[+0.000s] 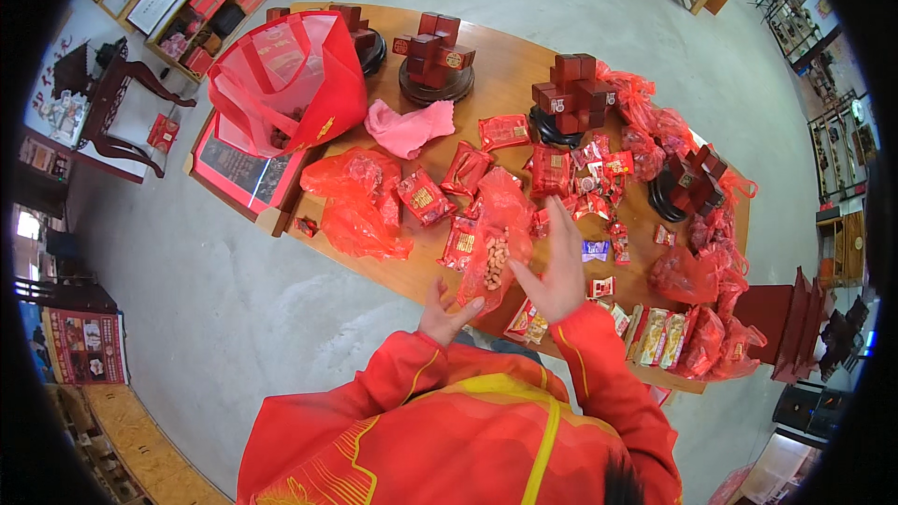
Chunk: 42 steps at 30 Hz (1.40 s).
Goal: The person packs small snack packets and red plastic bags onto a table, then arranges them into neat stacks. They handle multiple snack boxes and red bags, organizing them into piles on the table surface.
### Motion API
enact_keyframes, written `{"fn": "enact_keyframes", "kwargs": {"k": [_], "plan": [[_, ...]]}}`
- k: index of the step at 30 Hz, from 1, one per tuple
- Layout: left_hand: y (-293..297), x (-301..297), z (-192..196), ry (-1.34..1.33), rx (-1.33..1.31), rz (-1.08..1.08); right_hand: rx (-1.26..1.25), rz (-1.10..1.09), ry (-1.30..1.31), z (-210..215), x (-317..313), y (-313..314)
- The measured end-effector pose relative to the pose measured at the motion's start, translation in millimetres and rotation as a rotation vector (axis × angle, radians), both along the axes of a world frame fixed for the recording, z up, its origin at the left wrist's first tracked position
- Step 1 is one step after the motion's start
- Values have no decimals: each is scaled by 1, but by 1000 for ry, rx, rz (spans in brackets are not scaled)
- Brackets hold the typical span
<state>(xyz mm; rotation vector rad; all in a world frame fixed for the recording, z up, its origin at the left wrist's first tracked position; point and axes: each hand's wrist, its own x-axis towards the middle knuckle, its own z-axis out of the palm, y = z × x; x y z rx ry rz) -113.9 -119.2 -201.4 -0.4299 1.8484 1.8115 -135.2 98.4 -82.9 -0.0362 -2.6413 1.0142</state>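
A thin red plastic bag (505, 224) of peanuts lies at the near edge of the wooden table in front of me. The peanuts (496, 260) show pale through its lower part. My left hand (445, 314) is at the bag's lower left corner, fingers apart, its thumb against the plastic. On the other side, my right hand (558, 271) has its fingers stretched out and its thumb close to the peanuts. Red snack packets (426, 196) lie just left of the bag, and another red packet (552, 171) lies beyond my right fingertips.
A big red tote bag (327, 93) stands at the far left, near a pink cloth (409, 128) and an empty-looking red plastic bag (360, 196). Interlocking wooden block ornaments (435, 51) stand along the back. Filled red bags (687, 273) and wrapped snack bars (655, 335) line the right side.
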Motion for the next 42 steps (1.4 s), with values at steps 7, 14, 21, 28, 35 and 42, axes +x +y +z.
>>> {"fn": "enact_keyframes", "kwargs": {"k": [7, 14, 21, 28, 35, 42], "plan": [[14, -42, -26, 19, 222, -169, 73, -40, 104, -43, -108, 23], [-5, -88, 87, 201, 494, -96, -1211, 58, -102, 44, -100, 84], [24, -172, 144, 401, 535, -48, -967, 192, -100, 91, -100, 84], [68, -267, 143, 350, 594, 197, -693, 15, -67, 81, -61, 102], [66, -317, 64, 225, 361, 361, -677, -201, -117, 63, 48, 146], [121, -205, 22, 1060, -137, 217, -909, -475, -125, 34, 143, 151]]}}
